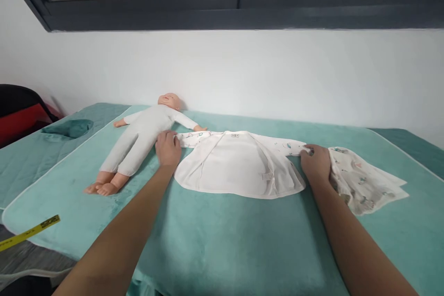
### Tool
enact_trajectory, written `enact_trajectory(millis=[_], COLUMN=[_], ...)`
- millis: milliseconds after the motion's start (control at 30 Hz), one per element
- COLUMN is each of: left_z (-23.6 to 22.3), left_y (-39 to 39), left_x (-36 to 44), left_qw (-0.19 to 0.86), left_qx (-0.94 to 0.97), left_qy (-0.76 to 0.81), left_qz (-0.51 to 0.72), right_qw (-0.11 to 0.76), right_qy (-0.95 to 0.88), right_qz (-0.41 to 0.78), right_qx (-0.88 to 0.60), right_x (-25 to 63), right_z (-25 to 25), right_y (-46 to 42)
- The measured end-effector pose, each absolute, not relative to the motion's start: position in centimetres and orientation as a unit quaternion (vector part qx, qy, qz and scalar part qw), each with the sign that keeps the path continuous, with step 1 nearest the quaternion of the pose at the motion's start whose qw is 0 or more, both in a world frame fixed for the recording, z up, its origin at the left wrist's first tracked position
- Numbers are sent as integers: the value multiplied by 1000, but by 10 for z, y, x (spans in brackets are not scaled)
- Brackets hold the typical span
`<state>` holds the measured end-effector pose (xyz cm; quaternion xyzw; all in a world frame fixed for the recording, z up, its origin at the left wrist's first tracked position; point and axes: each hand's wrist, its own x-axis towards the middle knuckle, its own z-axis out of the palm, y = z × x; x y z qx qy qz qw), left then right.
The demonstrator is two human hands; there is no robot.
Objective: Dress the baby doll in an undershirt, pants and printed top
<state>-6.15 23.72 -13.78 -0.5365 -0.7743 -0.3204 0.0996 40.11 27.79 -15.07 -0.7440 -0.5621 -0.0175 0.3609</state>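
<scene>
A white baby shirt (232,166) lies spread open on the green blanket, its plain inner side facing up and its patterned sleeves stretched out to both sides. My left hand (168,149) is closed on the cuff of the left-hand sleeve. At the other end, my right hand (316,163) pinches the right-hand cuff. A baby doll (147,132) in a white cloth body lies on its back, left of the shirt, with one of its hands near the left-hand sleeve. Patterned baby trousers (362,180) rest just beyond my right hand, partly hidden by it.
The green blanket (243,240) covers the bed up to the white wall (243,74), below a dark-framed window (229,11). A red and black bag (24,115) stands at the far left. A yellow strip (29,232) juts in at lower left, above a pale cable (34,274).
</scene>
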Motion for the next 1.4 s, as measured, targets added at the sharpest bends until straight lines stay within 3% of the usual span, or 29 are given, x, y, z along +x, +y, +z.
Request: enact_trajectory(millis=[300, 567, 1400], left_z=[-142, -145, -141], left_y=[244, 249, 249], left_x=[-58, -62, -65], left_qw=[38, 21, -4], left_qx=[-583, -600, -614], left_qy=[-778, -776, -782], left_qz=[-229, -195, -108], right_qw=[331, 123, 51], right_qy=[-609, -718, -669], right_qz=[3, -52, -58], right_qx=[-721, -683, -740], right_x=[396, 383, 369], right_z=[-151, -152, -144], right_y=[276, 274, 266])
